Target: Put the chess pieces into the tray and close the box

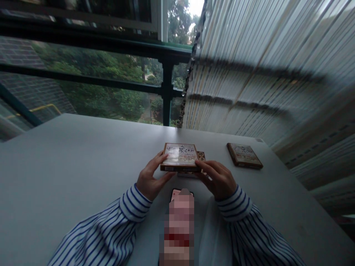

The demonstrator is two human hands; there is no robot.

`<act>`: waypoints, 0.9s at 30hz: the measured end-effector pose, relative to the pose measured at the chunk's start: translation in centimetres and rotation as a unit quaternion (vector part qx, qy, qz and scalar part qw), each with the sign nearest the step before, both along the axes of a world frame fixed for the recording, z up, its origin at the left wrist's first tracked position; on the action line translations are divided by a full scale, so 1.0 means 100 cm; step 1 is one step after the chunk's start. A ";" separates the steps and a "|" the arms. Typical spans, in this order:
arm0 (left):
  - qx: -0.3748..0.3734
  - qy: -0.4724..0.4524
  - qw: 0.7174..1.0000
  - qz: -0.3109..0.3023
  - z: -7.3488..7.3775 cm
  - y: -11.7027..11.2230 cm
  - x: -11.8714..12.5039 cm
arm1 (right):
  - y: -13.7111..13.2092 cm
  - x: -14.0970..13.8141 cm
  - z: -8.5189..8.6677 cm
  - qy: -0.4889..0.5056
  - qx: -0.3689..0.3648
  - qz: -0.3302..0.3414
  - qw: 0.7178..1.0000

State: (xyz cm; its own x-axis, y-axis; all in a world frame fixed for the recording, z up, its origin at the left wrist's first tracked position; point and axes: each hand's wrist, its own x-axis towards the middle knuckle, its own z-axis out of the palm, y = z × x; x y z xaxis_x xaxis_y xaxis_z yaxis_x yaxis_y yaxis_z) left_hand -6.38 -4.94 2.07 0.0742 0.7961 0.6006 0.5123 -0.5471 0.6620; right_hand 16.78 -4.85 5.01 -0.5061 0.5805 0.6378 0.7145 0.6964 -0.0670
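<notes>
Both hands hold a flat brown Chinese chess box (180, 153) with a pale printed lid, above the white table. At its left end, my left hand (149, 177) grips with the fingers on the side and the thumb beneath the front edge. My right hand (220, 177) is closed round the right front corner, some fingers on the lid. Behind and partly under the box, round wooden chess pieces (201, 156) show at its right. What lies directly below the box is mostly hidden.
A second, similar box (244, 155) lies on the white table (83, 162) at the right. Nearer me is a phone (181, 199), its screen blurred out. Windows (111, 74) with dark green frames stand beyond the far edge, and a pleated curtain (249, 55) hangs on the right.
</notes>
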 end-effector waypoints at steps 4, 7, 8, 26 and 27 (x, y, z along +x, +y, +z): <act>0.004 -0.017 1.000 -0.007 0.001 -0.001 -0.002 | 0.001 0.000 0.002 0.027 0.031 0.016 0.999; 0.014 -0.033 0.999 -0.015 0.000 0.000 -0.003 | 0.000 -0.001 0.001 0.049 0.042 0.023 0.998; 0.016 -0.038 0.999 -0.015 -0.001 0.000 -0.003 | 0.000 0.000 0.001 0.056 0.041 0.024 0.997; -0.012 -0.096 0.995 -0.035 0.008 0.005 -0.005 | 0.001 0.001 0.006 0.184 -0.011 0.057 0.981; -0.012 -0.104 0.994 -0.042 0.010 0.006 -0.005 | 0.002 0.001 0.006 0.188 -0.011 0.058 0.980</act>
State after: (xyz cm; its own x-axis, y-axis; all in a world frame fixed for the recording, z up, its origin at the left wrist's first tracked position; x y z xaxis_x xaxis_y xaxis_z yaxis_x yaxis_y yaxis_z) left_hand -6.89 -4.37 3.05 0.0174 0.8062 0.5914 0.3169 -0.5654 0.7615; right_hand 16.88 -4.70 5.62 -0.3014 0.5484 0.7800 0.5529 0.7670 -0.3256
